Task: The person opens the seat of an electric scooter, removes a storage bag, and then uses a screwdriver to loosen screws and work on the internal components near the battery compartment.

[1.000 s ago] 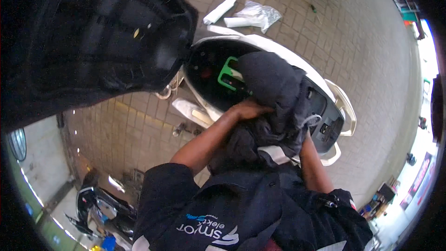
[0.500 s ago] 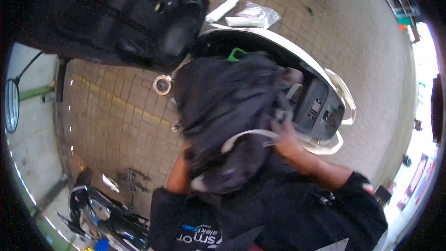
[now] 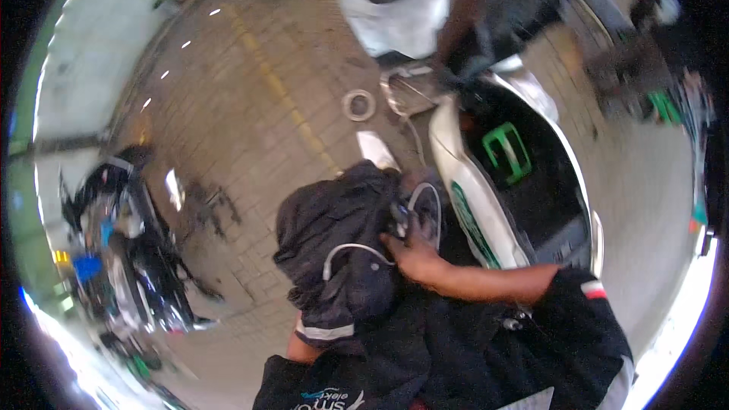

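Note:
A bunched black jacket (image 3: pixel 334 216) hangs in front of my body, just left of an open white scooter body (image 3: pixel 463 182). My left forearm comes up under the jacket, whose cloth hides the left hand and its fingers. My right hand (image 3: pixel 416 254) is closed at the jacket's right side, on a white cable (image 3: pixel 351 246). The cable loops out on both sides of the fingers. A small dark piece by the fingertips is too blurred to name. Inside the scooter's dark seat compartment (image 3: pixel 543 182) lies a green frame-like piece (image 3: pixel 507 153).
Beyond the compartment, a large dark panel (image 3: pixel 509 23) and a white body panel (image 3: pixel 399 11) stand at the top. A pale ring (image 3: pixel 358 105) lies on the brick floor (image 3: pixel 250 121). A dark motorcycle (image 3: pixel 133 250) stands at the left; blurred equipment is at the upper right.
The jacket has come off the seat compartment toward my left and body, uncovering the green piece. My right hand moved left with it. The whole view has turned toward the left.

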A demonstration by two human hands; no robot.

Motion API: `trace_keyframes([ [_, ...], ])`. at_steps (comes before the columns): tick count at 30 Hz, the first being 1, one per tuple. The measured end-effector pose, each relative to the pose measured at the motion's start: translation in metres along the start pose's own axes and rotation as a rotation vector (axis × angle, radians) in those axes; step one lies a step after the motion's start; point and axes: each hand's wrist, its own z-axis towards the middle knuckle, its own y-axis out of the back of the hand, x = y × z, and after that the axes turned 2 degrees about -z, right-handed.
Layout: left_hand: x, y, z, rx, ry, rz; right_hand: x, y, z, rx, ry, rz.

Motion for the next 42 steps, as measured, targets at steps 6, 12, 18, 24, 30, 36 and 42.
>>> trace_keyframes([
  [6,0.002,0.062,0.015,0.068,-0.093,-0.03,0.053,-0.064,0.006,-0.111,0.024,0.061],
  [12,-0.046,0.123,0.038,0.166,-0.222,0.078,0.087,-0.096,0.005,-0.112,0.16,0.009],
  [18,-0.057,0.182,0.034,0.198,-0.307,0.114,0.129,-0.143,-0.015,-0.153,0.096,0.598],
  [24,-0.034,0.243,0.023,0.167,-0.325,0.086,0.125,-0.216,0.013,-0.121,0.261,0.62],
  [30,-0.035,0.342,0.002,0.055,-0.35,0.018,0.218,-0.254,-0.014,-0.025,0.191,0.825],
  [36,-0.058,0.436,0.028,0.033,-0.321,-0.115,0.309,-0.29,0.058,0.028,0.101,0.738],
  [42,-0.135,0.577,0.094,0.04,-0.256,-0.148,0.463,-0.309,0.149,0.054,0.225,0.523],
])
